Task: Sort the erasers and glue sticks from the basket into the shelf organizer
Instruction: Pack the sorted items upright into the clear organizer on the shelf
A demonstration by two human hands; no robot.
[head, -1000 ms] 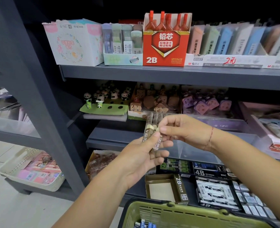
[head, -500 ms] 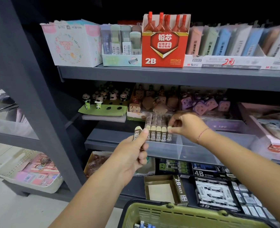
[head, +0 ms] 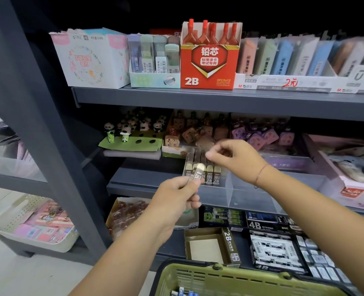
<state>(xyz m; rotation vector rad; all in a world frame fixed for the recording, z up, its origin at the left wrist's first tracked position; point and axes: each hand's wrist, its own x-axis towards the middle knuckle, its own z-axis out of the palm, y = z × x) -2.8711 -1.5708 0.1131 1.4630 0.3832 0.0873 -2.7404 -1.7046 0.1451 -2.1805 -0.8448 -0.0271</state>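
Note:
My left hand (head: 176, 197) pinches one brown-sleeved 2B eraser (head: 198, 173) with its cream end up, just in front of the clear shelf organizer (head: 251, 195). A row of matching 2B erasers (head: 211, 177) stands in the organizer's left compartment. Just above and behind that row hovers my right hand (head: 236, 157), fingers loosely curled with nothing in them, its thumb close to the held eraser. The green basket (head: 241, 278) is at the bottom edge; a few blue-and-white items show inside it.
The organizer's right compartments hold nothing. Below it lie an open 2B carton (head: 211, 244) and black 4B eraser boxes (head: 273, 253). Panda and toast-shaped erasers fill the shelf's back. A red 2B lead box (head: 210, 58) stands above. A grey post (head: 37, 124) and cream floor basket (head: 27, 223) are left.
My right hand set an eraser into the organizer row, let go and lifted back toward my left hand. My left hand raised its remaining eraser up toward the row.

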